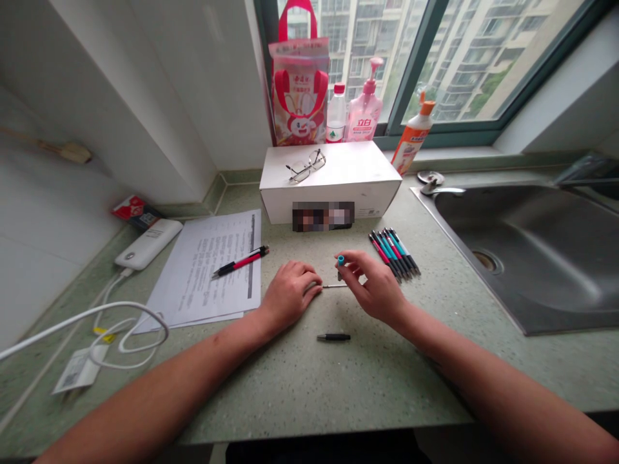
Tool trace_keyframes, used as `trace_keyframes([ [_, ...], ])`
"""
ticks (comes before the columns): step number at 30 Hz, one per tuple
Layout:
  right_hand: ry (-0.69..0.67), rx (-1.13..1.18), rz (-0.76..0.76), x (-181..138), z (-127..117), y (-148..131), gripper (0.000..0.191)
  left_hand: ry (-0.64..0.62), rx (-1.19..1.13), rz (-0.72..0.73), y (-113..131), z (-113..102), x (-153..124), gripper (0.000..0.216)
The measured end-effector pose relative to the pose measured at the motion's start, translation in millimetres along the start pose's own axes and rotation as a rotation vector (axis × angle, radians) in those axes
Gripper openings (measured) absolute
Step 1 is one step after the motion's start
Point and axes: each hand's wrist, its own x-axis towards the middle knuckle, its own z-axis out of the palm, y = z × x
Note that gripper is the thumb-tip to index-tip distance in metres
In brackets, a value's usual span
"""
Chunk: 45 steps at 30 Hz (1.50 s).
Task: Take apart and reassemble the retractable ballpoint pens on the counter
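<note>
While pens (pixel 393 251) lie whole in a row, one seems unassembled: right hand (pixel 370 283) pinches teal piece (pixel 341 260), left hand (pixel 291 291) meets thin rod (pixel 334 285), grasp unclear; black tip (pixel 334 337) loose.

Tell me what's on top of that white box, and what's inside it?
Glasses lie on top of the box. The box looks closed, so its contents can't be seen.

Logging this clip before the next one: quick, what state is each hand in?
Left hand: fingers curled at one end of a thin rod; grip cannot be told.
Right hand: closed, holding a teal pen piece.
</note>
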Motion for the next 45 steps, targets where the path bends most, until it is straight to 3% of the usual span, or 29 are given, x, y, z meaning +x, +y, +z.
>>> trace_keyframes([
  [6,0.041,-0.159,-0.097,6,-7,2,0.019,0.026,0.009,-0.023,2,0,0,0.007],
  [11,0.116,-0.261,-0.015,10,-17,8,0.026,0.211,-0.104,-0.064,-6,-2,-3,0.007],
  [15,0.152,-0.338,-0.02,13,-22,13,0.029,0.358,-0.171,-0.178,-13,-4,-2,0.004],
  [20,0.1,-0.381,-0.05,12,-21,11,0.029,0.383,-0.192,-0.236,-16,-6,0,0.003],
  [35,-0.252,-0.361,-0.119,4,-3,10,0.027,0.371,-0.069,-0.017,-7,-9,-3,0.008],
  [39,-0.129,-0.298,-0.014,1,-2,14,0.026,0.489,-0.035,0.045,0,-16,-5,0.047],
  [41,-0.087,-0.274,0.006,1,-4,13,0.031,0.449,-0.049,0.157,6,-20,-7,0.045],
  [45,-0.115,-0.285,-0.007,2,-7,9,0.039,0.062,-0.108,0.5,19,-20,-10,0.036],
])
